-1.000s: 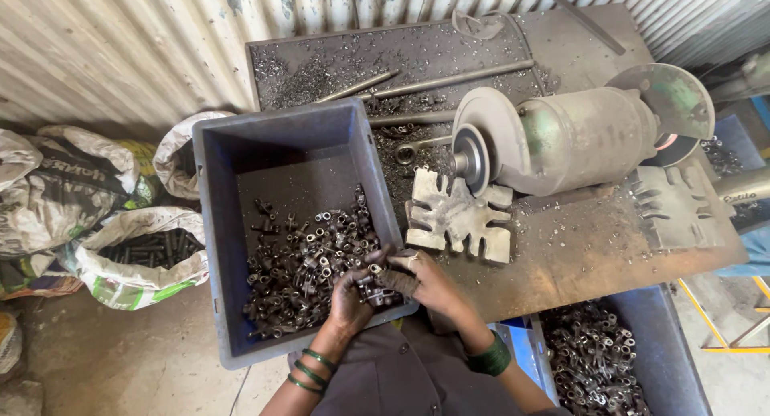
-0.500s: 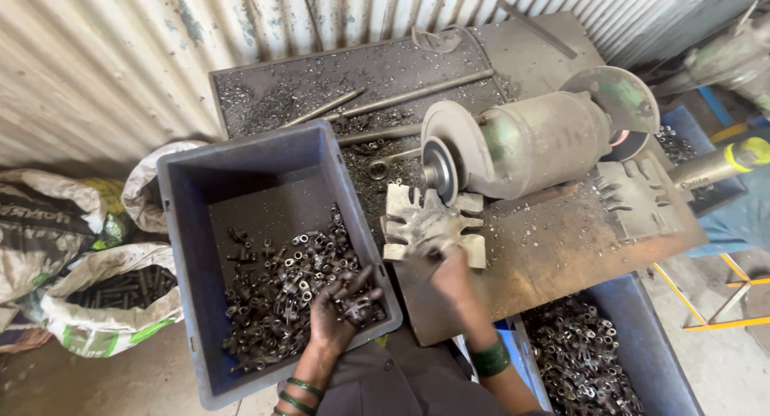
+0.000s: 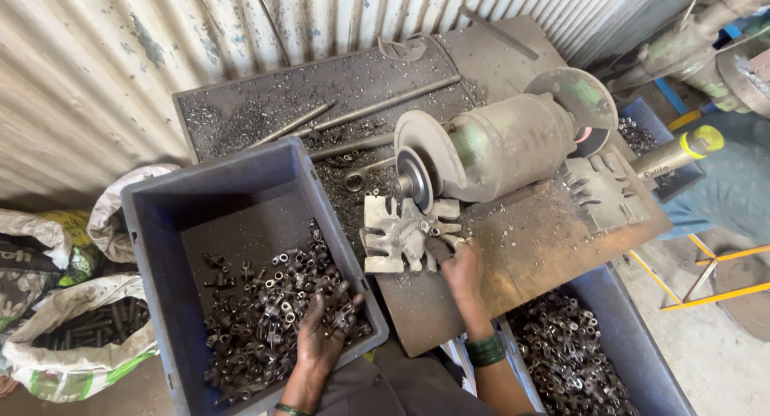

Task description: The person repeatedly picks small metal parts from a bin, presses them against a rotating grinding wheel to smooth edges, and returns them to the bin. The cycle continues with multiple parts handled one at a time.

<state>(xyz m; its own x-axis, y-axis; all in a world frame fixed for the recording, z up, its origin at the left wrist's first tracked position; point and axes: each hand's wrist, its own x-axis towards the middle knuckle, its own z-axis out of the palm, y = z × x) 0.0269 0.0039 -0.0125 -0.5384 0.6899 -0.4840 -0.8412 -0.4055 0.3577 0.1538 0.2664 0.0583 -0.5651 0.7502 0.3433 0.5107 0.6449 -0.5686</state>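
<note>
A corrugated wall (image 3: 120, 55) fills the far side, and a rusty metal table (image 3: 553, 247) strewn with filings stands against it. On the table sits a green bench grinder (image 3: 505, 143), its left wheel (image 3: 417, 179) facing near-left, with long rods (image 3: 377, 107) lying far behind it. Near and left of the table is a blue-grey bin (image 3: 152, 223), roughly half covered at the bottom with small dark metal parts (image 3: 265, 312). A second bin (image 3: 634, 336) of similar parts stands near right, partly under the table. Sacks (image 3: 72, 352) lie on the floor at the far left edge. Just below the wheel rests a toothed metal plate (image 3: 393, 235), flat on the table. The left hand (image 3: 321, 336) lies inside the bin, fingers spread loosely over the pile and curled into the parts; whether it has actually closed on any cannot be told. The right hand (image 3: 461, 267), a green bangle (image 3: 485, 350) at its wrist, reaches over the table edge to the plate, its fingertips pinched on a small part (image 3: 437, 243) right beside the wheel.
</note>
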